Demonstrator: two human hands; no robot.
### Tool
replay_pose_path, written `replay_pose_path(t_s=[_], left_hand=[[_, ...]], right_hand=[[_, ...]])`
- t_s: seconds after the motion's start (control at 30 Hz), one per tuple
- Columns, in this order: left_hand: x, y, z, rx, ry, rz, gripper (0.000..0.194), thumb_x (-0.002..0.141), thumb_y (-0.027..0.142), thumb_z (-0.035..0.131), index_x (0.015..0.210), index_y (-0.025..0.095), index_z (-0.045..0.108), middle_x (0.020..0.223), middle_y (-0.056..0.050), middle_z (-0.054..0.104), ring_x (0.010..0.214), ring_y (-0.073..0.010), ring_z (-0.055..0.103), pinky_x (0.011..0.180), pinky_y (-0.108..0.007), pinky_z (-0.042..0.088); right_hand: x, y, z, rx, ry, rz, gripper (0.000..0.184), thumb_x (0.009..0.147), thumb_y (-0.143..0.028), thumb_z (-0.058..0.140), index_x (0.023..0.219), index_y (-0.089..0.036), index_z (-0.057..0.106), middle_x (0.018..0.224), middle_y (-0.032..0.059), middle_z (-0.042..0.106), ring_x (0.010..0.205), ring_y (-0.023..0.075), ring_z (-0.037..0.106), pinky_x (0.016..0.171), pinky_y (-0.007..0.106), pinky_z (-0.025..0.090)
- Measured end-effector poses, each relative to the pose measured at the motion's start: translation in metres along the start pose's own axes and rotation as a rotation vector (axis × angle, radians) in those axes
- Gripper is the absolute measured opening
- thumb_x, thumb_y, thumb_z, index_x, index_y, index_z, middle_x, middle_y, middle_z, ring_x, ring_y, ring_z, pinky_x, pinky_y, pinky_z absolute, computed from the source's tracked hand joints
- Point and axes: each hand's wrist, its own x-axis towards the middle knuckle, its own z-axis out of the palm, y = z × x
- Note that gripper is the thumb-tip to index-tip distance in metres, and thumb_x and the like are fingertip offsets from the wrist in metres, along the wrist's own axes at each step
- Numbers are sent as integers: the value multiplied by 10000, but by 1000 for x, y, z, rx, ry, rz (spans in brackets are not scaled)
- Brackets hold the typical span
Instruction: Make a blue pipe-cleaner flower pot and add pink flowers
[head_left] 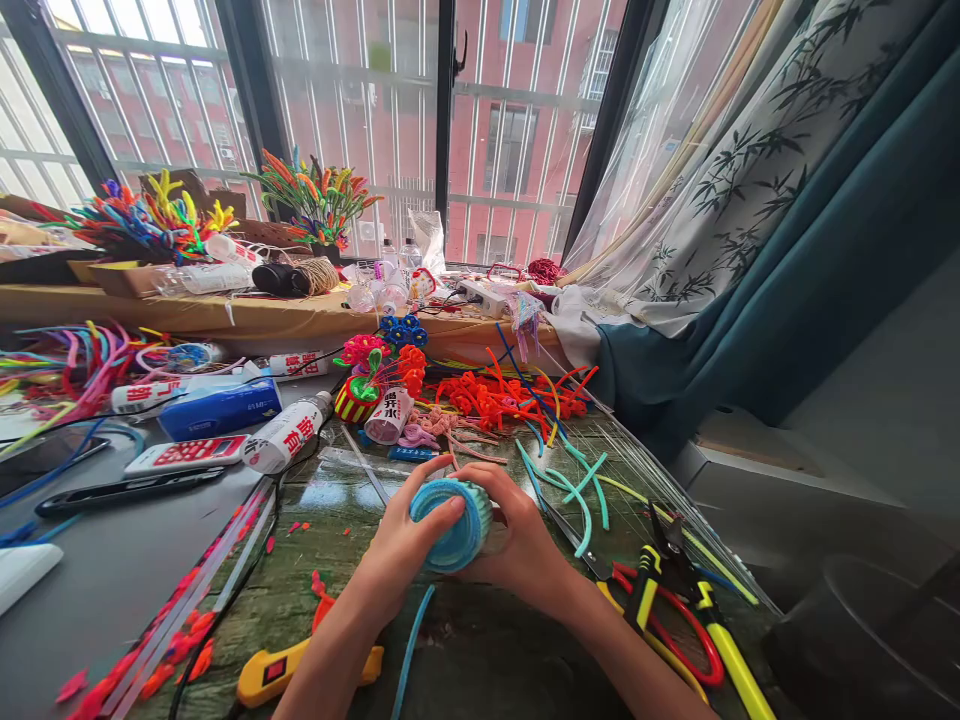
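Between my two hands, above the dark wooden table, is a small round blue pot [457,535] that looks wound from pipe cleaners. It is tilted, so one flat round face points toward me. My left hand [412,525] grips it with the thumb across that face. My right hand [517,530] curls round its far right side, the fingers partly hidden. A single blue pipe cleaner [411,655] lies on the table below. Several turquoise pipe cleaners [589,490] are strewn to the right of my hands.
Red-handled scissors [701,640] and yellow-handled pliers [720,630] lie at right. A yellow glue gun [274,675] sits at lower left. Behind are red pipe cleaners [495,395], a striped flower pot [358,400] and a plastic bottle [289,432]. A calculator [187,453] lies left.
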Motion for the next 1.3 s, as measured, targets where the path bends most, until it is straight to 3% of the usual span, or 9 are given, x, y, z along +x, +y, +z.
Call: replay_pose_path(t_s=[0.33, 0.7, 0.9, 1.03, 1.3], left_hand=[[-2, 1, 0, -3, -26, -17, 794, 662, 498, 797, 1335, 183, 516, 1072, -51, 702, 962, -216, 619, 853, -296, 457], [4, -6, -1, 15, -21, 2, 809, 587, 490, 823, 1279, 167, 553, 1015, -52, 717, 911, -225, 637, 828, -309, 488], [-4, 2, 1, 7, -41, -10, 825, 637, 481, 813, 1340, 204, 482, 1023, -42, 712, 948, -236, 647, 860, -329, 484], [-6, 6, 1, 7, -86, -8, 864, 620, 464, 827, 1354, 223, 441, 1071, -37, 698, 994, -240, 645, 870, -318, 478], [-2, 0, 0, 73, -103, 43, 858, 626, 472, 807, 1345, 203, 421, 1025, -29, 679, 901, -210, 620, 829, -310, 473]], right_hand=[[0, 0, -1, 40, 2, 43, 763, 575, -112, 877, 1242, -326, 577, 1274, 14, 603, 1158, 234, 608, 862, 308, 540], [1, -1, -2, 30, 14, 37, 741, 561, -132, 888, 1221, -314, 603, 1251, 24, 616, 1136, 241, 620, 875, 324, 536], [2, 1, -4, 32, 3, 78, 722, 570, -175, 893, 1223, -302, 612, 1278, 40, 618, 1123, 253, 634, 797, 309, 561], [2, 1, -6, 46, -14, 111, 718, 568, -182, 896, 1219, -293, 615, 1269, 36, 633, 1094, 252, 650, 832, 331, 556], [1, -3, -7, 88, -20, 115, 704, 580, -171, 889, 1219, -289, 618, 1247, 26, 638, 1083, 246, 656, 866, 337, 538]])
